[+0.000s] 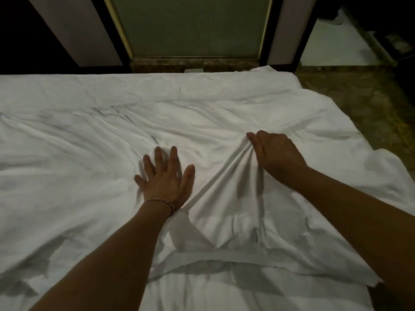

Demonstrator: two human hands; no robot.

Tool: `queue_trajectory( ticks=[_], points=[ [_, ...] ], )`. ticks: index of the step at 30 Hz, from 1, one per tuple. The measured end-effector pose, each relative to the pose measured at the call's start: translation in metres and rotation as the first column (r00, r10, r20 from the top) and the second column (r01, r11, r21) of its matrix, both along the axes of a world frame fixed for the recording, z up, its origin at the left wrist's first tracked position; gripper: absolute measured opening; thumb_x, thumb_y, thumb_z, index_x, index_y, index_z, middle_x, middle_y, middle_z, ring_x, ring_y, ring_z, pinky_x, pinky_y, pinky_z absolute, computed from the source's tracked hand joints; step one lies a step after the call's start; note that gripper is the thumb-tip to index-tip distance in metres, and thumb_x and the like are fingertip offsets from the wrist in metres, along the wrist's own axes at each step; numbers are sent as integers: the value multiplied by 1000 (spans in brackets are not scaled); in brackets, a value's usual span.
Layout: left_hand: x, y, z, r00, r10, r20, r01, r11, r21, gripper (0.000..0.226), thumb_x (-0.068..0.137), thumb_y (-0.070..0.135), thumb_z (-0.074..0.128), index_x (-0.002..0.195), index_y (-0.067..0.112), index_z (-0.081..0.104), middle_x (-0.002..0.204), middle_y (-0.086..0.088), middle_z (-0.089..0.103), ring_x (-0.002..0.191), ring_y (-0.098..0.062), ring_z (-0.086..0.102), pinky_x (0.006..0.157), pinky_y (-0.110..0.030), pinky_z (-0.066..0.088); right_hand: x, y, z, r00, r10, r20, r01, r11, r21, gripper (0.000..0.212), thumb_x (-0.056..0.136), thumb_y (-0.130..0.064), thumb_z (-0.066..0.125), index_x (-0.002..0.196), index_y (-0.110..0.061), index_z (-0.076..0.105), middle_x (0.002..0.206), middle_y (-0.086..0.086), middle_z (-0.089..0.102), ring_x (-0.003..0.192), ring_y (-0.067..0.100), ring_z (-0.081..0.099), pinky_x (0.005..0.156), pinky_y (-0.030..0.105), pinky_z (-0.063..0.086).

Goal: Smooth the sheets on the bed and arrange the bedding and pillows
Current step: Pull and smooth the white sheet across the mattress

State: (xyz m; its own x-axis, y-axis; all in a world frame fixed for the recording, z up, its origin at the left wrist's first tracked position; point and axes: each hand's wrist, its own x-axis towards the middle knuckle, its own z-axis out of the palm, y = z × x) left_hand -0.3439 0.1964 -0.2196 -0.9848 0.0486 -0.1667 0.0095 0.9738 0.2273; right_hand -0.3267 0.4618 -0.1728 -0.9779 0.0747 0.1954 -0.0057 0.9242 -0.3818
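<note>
A wrinkled white sheet (89,135) covers the bed across most of the view. My left hand (165,178) lies flat on it near the middle, fingers spread, with a thin bracelet on the wrist. My right hand (276,156) is a little to the right and pinches a bunch of the sheet, which rises in a tented fold toward it. The sheet's hemmed edge (213,254) runs across the lower middle, lying over another white layer (202,295). No pillow is in view.
A dark-framed frosted glass door (190,25) and a stone sill (193,62) stand just beyond the bed's far edge. Patterned floor (359,97) lies to the right of the bed. A dark piece of furniture (381,19) is at the top right.
</note>
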Motion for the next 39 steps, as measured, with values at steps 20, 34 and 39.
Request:
queue_trajectory(
  ticks=[20, 34, 39],
  points=[
    [-8, 18, -19, 975, -217, 47, 222, 966, -130, 76, 85, 77, -1, 153, 45, -11, 165, 5, -17, 146, -33, -31, 113, -67, -8, 29, 94, -29, 899, -137, 415, 116, 990, 74, 74, 86, -71, 17, 91, -16, 66, 87, 2, 65, 82, 23, 62, 79, 39, 48],
    [-102, 31, -40, 986, -166, -5, 166, 986, 5, 80, 81, 83, 0, 152, 48, -15, 164, 10, -19, 149, -33, -23, 112, -71, -3, -80, 65, -94, 772, -597, 218, 617, 787, -31, 76, 90, -75, 31, 114, -5, 46, 114, 21, 59, 106, 41, 58, 92, 50, 45],
    [-135, 64, -41, 991, -133, -9, 133, 990, 53, 74, 82, 81, 1, 147, 54, -20, 163, 14, -23, 147, -36, -27, 112, -72, -4, -92, 123, -59, 875, -465, 135, 419, 868, 267, 71, 92, -73, 24, 93, -11, 58, 91, 15, 67, 86, 36, 66, 72, 38, 43]
  ],
)
